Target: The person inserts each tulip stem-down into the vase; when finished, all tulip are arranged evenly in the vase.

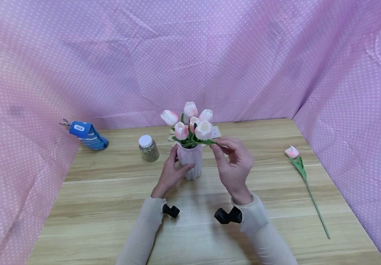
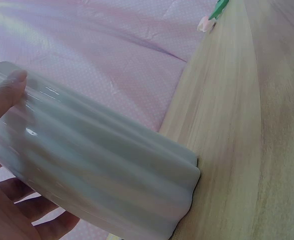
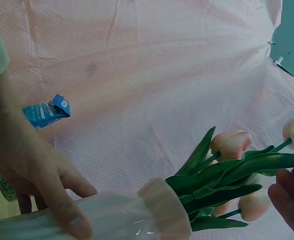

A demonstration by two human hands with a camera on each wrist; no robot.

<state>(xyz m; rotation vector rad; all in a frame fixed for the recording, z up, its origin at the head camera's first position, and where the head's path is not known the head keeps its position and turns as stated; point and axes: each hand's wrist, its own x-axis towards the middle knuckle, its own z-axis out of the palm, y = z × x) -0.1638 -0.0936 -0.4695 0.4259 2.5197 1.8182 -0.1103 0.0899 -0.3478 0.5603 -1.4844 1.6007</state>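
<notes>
A ribbed pale vase [image 1: 190,159] stands upright on the table, holding several pink-and-white tulips [image 1: 204,130] with green leaves. My left hand [image 1: 171,173] grips the vase from its left side, the thumb across its front; the left wrist view shows the glossy wall of the vase [image 2: 96,155] close up. At the right of the bouquet, my right hand [image 1: 234,162] pinches the tip of a long green leaf [image 3: 267,161] between thumb and fingers. A single tulip [image 1: 304,175] lies on the table to the right, apart from both hands.
Left of the vase stands a jar [image 1: 149,150] with a white lid and dark greenish contents. A blue packet [image 1: 89,135] is at the table's back left corner. Behind the vase, a pale yellow-edged object [image 1: 215,131] is partly hidden. A pink dotted cloth [image 1: 144,66] surrounds the table [image 1: 110,206].
</notes>
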